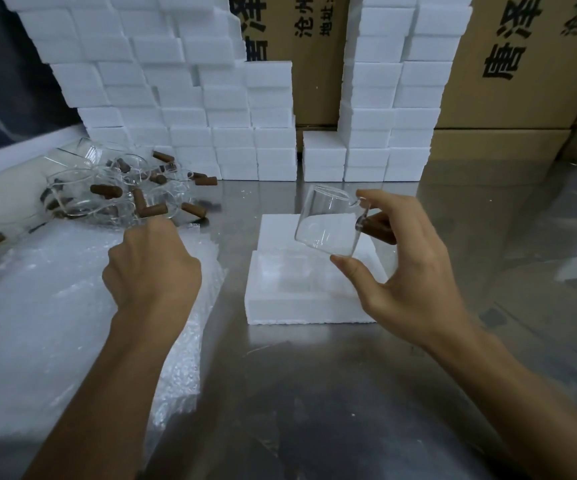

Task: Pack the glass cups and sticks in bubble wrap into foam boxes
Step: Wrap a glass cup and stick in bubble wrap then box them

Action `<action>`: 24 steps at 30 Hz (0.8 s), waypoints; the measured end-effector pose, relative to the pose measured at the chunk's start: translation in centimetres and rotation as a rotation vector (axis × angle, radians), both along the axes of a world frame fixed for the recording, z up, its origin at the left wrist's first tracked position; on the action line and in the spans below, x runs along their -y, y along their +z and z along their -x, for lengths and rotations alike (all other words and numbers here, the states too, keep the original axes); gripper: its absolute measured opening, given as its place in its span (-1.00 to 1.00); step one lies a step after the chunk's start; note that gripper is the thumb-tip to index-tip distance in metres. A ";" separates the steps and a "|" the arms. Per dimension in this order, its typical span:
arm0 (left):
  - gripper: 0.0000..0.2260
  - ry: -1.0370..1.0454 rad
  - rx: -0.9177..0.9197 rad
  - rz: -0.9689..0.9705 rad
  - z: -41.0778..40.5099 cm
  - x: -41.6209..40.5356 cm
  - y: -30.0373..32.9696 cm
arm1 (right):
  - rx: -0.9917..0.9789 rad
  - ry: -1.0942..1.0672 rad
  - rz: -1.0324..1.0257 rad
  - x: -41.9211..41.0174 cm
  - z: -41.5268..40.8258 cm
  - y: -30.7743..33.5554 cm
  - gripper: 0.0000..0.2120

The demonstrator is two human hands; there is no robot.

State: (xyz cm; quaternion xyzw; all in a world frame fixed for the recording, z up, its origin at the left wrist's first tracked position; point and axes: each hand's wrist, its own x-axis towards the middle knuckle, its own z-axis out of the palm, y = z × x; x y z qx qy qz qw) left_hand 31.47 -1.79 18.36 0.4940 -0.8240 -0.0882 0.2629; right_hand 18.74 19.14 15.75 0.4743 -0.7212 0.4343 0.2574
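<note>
My right hand (405,258) holds a clear glass cup (328,221) tilted in the air, thumb under its base and fingers at its rim, with the cup's brown wooden stick handle (379,228) against the palm. Just below it an open white foam box (301,289) lies on the metal table, its lid (280,230) behind it. My left hand (152,265) is curled over the stack of bubble wrap sheets (55,306) at the left, fingertips at the far edge; the grip itself is hidden. More glass cups with brown sticks (117,192) lie heaped at the far left.
Stacked white foam boxes (190,109) form a wall along the back, with a second stack (387,116) to its right. Brown cardboard cartons (509,81) stand behind them. The steel table (315,393) stretches toward me and to the right.
</note>
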 end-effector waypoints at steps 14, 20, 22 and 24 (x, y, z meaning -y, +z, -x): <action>-0.85 -0.625 -0.593 0.408 1.3 -4.3 0.2 | 0.161 -0.018 0.110 0.0 0.1 -0.1 -0.53; -0.68 -0.679 -0.557 0.253 2.0 -5.5 -0.7 | 0.189 -0.095 0.139 0.0 0.3 0.3 -0.56; -0.67 -0.677 -0.441 0.170 2.2 -5.1 -1.1 | 0.229 -0.097 0.177 0.0 0.3 0.4 -0.53; -0.71 -0.658 -0.337 0.126 2.2 -4.9 -1.4 | 0.291 -0.104 0.225 -0.1 0.3 0.6 -0.56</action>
